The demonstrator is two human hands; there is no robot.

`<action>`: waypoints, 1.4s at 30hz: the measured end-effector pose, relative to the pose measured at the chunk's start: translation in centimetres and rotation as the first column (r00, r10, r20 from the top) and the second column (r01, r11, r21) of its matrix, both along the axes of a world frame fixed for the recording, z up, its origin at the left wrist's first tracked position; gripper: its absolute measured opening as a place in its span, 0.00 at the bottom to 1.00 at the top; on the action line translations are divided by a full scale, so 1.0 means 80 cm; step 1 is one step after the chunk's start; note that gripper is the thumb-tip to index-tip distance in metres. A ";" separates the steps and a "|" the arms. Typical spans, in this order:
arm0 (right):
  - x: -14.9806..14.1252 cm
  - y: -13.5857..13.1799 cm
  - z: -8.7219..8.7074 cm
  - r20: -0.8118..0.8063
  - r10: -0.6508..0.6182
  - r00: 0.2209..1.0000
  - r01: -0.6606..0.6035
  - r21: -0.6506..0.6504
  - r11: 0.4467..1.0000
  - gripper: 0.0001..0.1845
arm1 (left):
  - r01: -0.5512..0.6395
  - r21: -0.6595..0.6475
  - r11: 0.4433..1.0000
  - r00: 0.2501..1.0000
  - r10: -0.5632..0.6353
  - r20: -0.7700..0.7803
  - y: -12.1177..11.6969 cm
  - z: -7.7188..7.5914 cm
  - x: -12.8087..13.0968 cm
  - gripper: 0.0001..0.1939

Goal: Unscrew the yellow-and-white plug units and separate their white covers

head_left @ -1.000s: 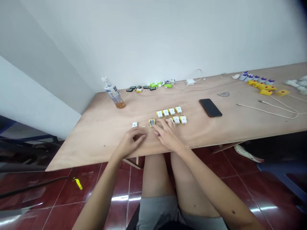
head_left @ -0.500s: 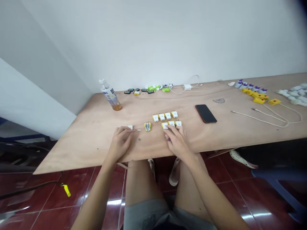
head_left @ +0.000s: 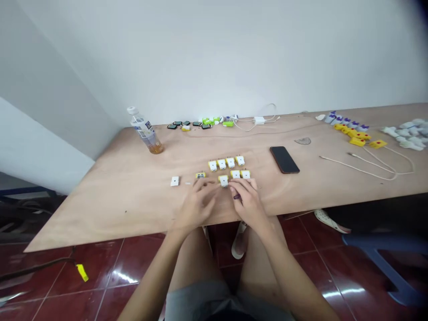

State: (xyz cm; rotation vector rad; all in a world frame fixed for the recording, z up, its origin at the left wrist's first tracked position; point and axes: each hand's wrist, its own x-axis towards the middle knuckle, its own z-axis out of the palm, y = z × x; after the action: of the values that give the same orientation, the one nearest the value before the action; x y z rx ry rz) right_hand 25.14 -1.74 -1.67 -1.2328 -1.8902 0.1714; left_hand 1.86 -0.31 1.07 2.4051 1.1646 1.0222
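Note:
Between my hands is a small white-and-yellow plug-like unit [head_left: 223,180], sitting a little nearer to me than the two like units [head_left: 235,174] on its right. My right hand [head_left: 246,196] has its bent fingertips at that unit's right edge and appears to pinch it; a dark purple spot shows among the fingers. From the left, my left hand [head_left: 199,203], slightly blurred, reaches toward the same unit with fingers apart and nothing seen in them. Just beyond it lies an opened unit [head_left: 200,175], partly hidden. A white cover piece [head_left: 174,181] and a tiny white strip [head_left: 187,183] rest further left.
Several finished-looking units [head_left: 221,164] form a row behind. A bottle [head_left: 146,130] stands at left, a phone [head_left: 284,159] at right. Dark and green pieces [head_left: 210,121] and a white cable adapter [head_left: 259,120] line the wall. Yellow connectors [head_left: 357,141] with cables lie far right.
My left hand has left the white cover piece and moved right. The leftmost unit of the front row has come out toward me and left, with my right hand beside it. The view has shifted slightly.

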 end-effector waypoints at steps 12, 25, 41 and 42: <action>-0.002 0.004 -0.008 0.079 -0.129 0.988 0.128 0.022 0.992 0.23 | -0.217 -0.050 0.975 0.976 0.215 -0.035 0.008 -0.019 0.058 0.11; -0.006 0.001 0.000 0.020 -0.200 0.980 0.197 0.096 0.976 0.15 | -0.122 -0.087 0.989 0.981 0.133 0.144 -0.011 -0.031 0.023 0.06; -0.018 0.002 0.050 -0.860 -0.064 0.506 -0.145 -0.158 0.977 0.24 | -0.051 -0.303 0.952 0.969 0.120 0.216 -0.010 -0.015 0.025 0.12; -0.024 0.007 0.057 -0.901 -0.050 0.432 -0.255 -0.176 0.951 0.27 | -0.052 -0.318 0.947 0.968 0.127 0.219 -0.011 -0.014 0.025 0.13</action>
State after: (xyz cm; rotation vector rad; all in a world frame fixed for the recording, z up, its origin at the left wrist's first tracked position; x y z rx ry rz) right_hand 23.24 -1.16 2.93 -0.8750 -0.9554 1.0182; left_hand 3.87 -1.16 -0.01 1.9459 1.2526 1.0322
